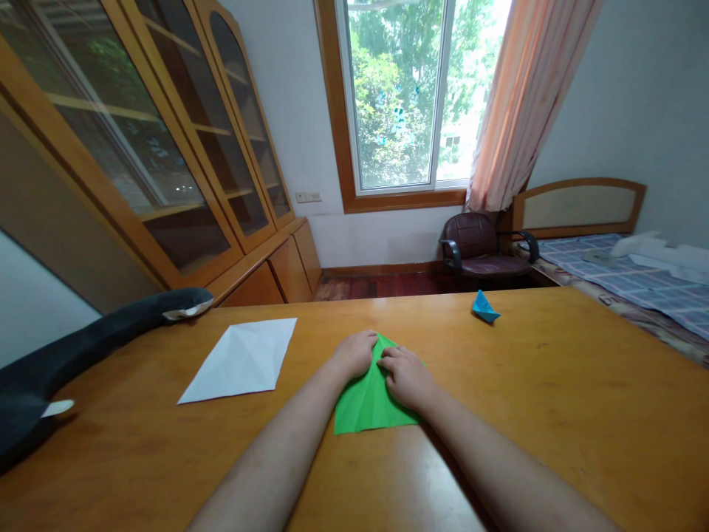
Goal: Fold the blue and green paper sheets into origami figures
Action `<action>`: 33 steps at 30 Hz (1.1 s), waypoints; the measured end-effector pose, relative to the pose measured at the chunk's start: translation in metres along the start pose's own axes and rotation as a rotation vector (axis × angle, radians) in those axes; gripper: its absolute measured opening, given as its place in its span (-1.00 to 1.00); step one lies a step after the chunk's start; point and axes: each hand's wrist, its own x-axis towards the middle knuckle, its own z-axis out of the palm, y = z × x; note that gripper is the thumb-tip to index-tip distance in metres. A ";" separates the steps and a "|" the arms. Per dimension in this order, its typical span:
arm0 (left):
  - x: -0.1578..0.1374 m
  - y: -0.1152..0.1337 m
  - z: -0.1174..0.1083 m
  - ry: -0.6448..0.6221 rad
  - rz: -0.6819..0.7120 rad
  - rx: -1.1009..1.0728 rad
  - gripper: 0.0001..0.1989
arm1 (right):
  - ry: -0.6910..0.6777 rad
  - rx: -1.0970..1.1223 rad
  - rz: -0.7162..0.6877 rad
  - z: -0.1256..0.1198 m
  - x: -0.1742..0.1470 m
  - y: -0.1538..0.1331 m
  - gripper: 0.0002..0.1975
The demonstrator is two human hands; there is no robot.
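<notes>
A sheet of bright green paper [368,405] with crease lines lies on the wooden table in front of me, its far end narrowing to a point. My left hand [355,355] is closed at the paper's upper left edge, fingertips near the point. On the right part of the sheet rests my right hand [408,378], its fingers bent and pinched at the paper. The hands are close together with a narrow strip of green between them. Parts of the paper's left and right edges are hidden under the hands.
A creased white paper sheet [244,360] lies to the left. Toward the far right edge of the table [554,414] sits a small folded blue paper boat [484,307]. A long black object with white patches [105,325] lies along the left side. Beyond stands an armchair [479,247].
</notes>
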 end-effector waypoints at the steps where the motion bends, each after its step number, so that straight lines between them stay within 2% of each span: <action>1: -0.001 0.001 0.000 0.001 -0.007 0.014 -0.67 | -0.004 -0.002 0.002 0.000 0.000 0.000 -0.65; 8: -0.003 0.007 -0.001 -0.007 -0.078 0.044 -0.55 | -0.021 -0.001 0.008 -0.005 0.000 -0.003 -0.63; 15: 0.003 0.020 -0.010 -0.124 -0.113 0.117 -0.63 | -0.036 -0.003 0.015 -0.005 0.000 -0.003 -0.63; 23: 0.005 0.024 -0.008 -0.121 -0.158 0.122 -0.61 | -0.043 -0.009 0.023 -0.005 0.000 -0.004 -0.70; 33: 0.002 0.017 0.003 -0.090 -0.148 0.095 -0.58 | -0.030 0.002 0.000 -0.006 -0.001 -0.005 -0.64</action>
